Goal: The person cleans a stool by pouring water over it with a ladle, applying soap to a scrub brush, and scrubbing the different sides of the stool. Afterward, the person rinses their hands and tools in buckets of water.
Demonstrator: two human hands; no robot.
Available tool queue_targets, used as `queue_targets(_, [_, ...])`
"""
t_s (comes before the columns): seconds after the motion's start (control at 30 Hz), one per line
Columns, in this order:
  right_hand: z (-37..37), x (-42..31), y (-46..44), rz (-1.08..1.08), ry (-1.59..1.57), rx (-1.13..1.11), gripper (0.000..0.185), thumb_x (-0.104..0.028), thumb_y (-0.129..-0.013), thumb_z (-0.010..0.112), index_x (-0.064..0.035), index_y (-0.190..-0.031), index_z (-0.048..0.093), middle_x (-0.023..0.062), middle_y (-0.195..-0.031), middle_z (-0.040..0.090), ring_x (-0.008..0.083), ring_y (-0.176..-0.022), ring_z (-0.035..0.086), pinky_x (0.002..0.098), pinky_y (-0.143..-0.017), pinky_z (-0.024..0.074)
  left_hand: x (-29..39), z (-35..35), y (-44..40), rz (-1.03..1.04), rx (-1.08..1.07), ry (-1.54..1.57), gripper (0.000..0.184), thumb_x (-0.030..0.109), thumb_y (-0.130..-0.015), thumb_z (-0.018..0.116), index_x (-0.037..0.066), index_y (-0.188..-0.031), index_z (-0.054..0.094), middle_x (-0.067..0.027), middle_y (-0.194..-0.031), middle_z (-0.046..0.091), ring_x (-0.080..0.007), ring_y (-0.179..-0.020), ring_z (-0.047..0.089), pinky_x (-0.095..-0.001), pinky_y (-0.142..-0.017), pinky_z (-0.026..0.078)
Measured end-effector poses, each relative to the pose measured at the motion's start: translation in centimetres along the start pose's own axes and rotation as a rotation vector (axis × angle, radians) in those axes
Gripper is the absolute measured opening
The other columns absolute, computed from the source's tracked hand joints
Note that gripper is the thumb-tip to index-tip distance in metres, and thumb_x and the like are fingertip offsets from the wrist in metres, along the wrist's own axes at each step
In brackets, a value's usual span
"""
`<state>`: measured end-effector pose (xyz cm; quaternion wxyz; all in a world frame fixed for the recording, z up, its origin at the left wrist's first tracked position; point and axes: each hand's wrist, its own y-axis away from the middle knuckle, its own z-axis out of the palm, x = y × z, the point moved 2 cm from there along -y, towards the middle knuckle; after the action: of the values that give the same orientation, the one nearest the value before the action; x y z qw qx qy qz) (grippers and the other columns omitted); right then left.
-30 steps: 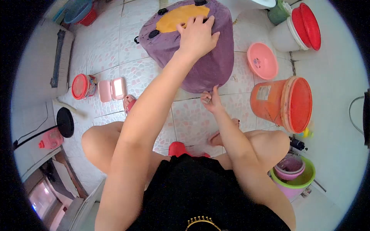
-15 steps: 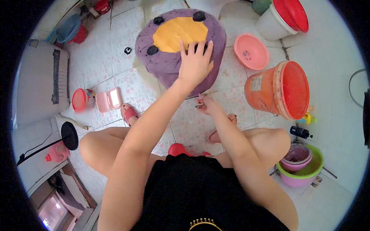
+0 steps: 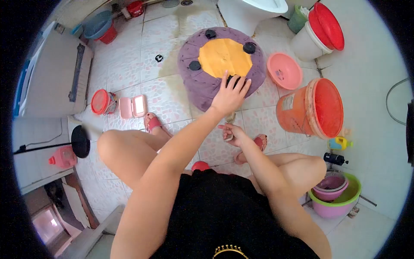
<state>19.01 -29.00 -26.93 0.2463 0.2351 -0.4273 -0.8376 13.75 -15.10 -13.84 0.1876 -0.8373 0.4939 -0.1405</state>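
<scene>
A round purple padded stool [image 3: 200,88] lies with its underside facing me, showing an orange fabric centre [image 3: 224,56] and black feet [image 3: 249,48]. My left hand [image 3: 230,96] rests on its near side, fingers spread over the black foot closest to me. Below the stool, my right hand [image 3: 233,134] is held low over the tiles, its fingers mostly curled and one finger pointing left. Something small and pale shows at its fingers, too unclear to name. A small pale object [image 3: 231,116] is just above that hand, partly hidden.
An orange bucket [image 3: 293,108] and a pink basin [image 3: 284,71] stand on the right, with a white bucket [image 3: 306,43] behind. At left are an open pink case [image 3: 126,108] and a red-lidded tub [image 3: 100,102]. A toilet [image 3: 241,15] stands beyond the stool.
My view has shifted, so the stool appears lower and farther right. My right hand has drawn back from the stool's near edge, leaving a gap. My left hand stays on the stool.
</scene>
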Motion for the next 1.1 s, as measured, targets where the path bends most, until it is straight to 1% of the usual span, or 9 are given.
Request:
queue_targets(0.13, [1.2,0.4,3.0,-0.067,-0.022,-0.007,0.030,-0.020,-0.103,0.044,0.0013,-0.122,0.050,-0.0048,-0.060,0.038,0.0105,-0.057,0.041,0.0273,-0.057,0.0416,1.3,0.2,0.0,-0.040,0.001,-0.054,0.079,0.037,-0.078,0.072,0.015,-0.147,0.041,-0.0105,-0.145,0.043,-0.0307,-0.136,0.037,-0.0682,-0.114,0.018])
queue_targets(0.17, [1.8,0.2,3.8,-0.084,-0.020,-0.026,0.029,-0.018,-0.102,0.045,0.0015,-0.122,0.051,-0.0045,-0.060,0.039,0.0108,-0.058,0.042,0.0276,-0.057,0.0426,1.1,0.2,0.2,-0.038,0.000,-0.016,0.083,0.042,-0.079,0.071,0.016,-0.150,0.036,-0.0110,-0.148,0.039,-0.0317,-0.140,0.032,-0.0698,-0.113,0.013])
queue_targets(0.3, [3.3,0.6,7.1,-0.204,0.061,-0.102,0.026,-0.016,-0.101,0.046,0.0008,-0.119,0.054,-0.0034,-0.061,0.040,0.0121,-0.060,0.046,0.0288,-0.060,0.0451,0.0,-4.1,2.4,-0.077,0.063,0.268,0.082,0.036,-0.078,0.071,0.016,-0.150,0.036,-0.0113,-0.150,0.037,-0.0316,-0.143,0.029,-0.0666,-0.116,0.009])
queue_targets(0.53, [8.5,2.9,12.2,-0.316,0.169,-0.214,0.025,-0.029,-0.105,0.046,-0.0070,-0.114,0.053,-0.0034,-0.062,0.044,0.0149,-0.064,0.053,0.0293,-0.065,0.0476,-8.9,-8.9,9.4,-0.232,-0.050,-0.007,0.065,0.010,-0.074,0.064,0.015,-0.138,0.050,-0.0147,-0.148,0.038,-0.0340,-0.143,0.028,-0.0615,-0.117,0.012])
queue_targets(0.8, [13.9,2.1,13.9,-0.294,0.155,-0.328,0.025,-0.026,-0.103,0.048,-0.0024,-0.110,0.052,-0.0002,-0.062,0.045,0.0177,-0.063,0.055,0.0339,-0.063,0.0508,-14.3,-13.5,14.9,-0.450,-0.366,-0.095,0.049,0.011,-0.077,0.064,0.016,-0.126,0.060,-0.0142,-0.147,0.039,-0.0349,-0.146,0.022,-0.0628,-0.115,0.018])
queue_targets(0.93, [18.2,2.7,14.9,-0.311,0.319,-0.328,0.025,-0.029,-0.104,0.047,-0.0046,-0.108,0.052,-0.0028,-0.061,0.042,0.0158,-0.062,0.052,0.0320,-0.063,0.0473,-20.8,-15.6,16.1,-0.356,-0.713,-0.016,0.046,0.017,-0.079,0.067,0.020,-0.125,0.063,-0.0108,-0.136,0.052,-0.0314,-0.138,0.035,-0.0589,-0.113,0.027])
queue_targets(1.0, [20.0,2.8,13.2,-0.298,0.398,-0.317,0.033,-0.034,-0.105,0.046,-0.0031,-0.112,0.053,-0.0043,-0.061,0.037,0.0115,-0.056,0.045,0.0303,-0.056,0.0441,-24.6,-17.1,16.2,-0.436,-0.830,-0.027,0.041,0.021,-0.083,0.067,0.017,-0.123,0.064,-0.0141,-0.125,0.062,-0.0340,-0.124,0.052,-0.0519,-0.100,0.045])
queue_targets(1.07, [21.5,2.5,11.0,-0.246,0.512,-0.291,0.037,-0.038,-0.105,0.046,-0.0024,-0.113,0.053,-0.0052,-0.062,0.035,0.0090,-0.053,0.041,0.0283,-0.052,0.0415,-30.2,-16.9,18.3,-0.460,-0.737,0.136,0.040,0.020,-0.084,0.066,0.012,-0.124,0.063,-0.0172,-0.119,0.065,-0.0354,-0.112,0.061,-0.0464,-0.093,0.050])
queue_targets(1.1, [22.6,2.6,9.8,-0.240,0.556,-0.246,0.044,-0.043,-0.105,0.045,-0.0013,-0.117,0.053,-0.0060,-0.064,0.033,0.0060,-0.051,0.035,0.0253,-0.047,0.0356,-32.1,-16.7,19.7,-0.514,-0.696,0.185,0.040,0.019,-0.084,0.065,0.011,-0.123,0.063,-0.0179,-0.117,0.066,-0.0358,-0.109,0.062,-0.0453,-0.093,0.050])
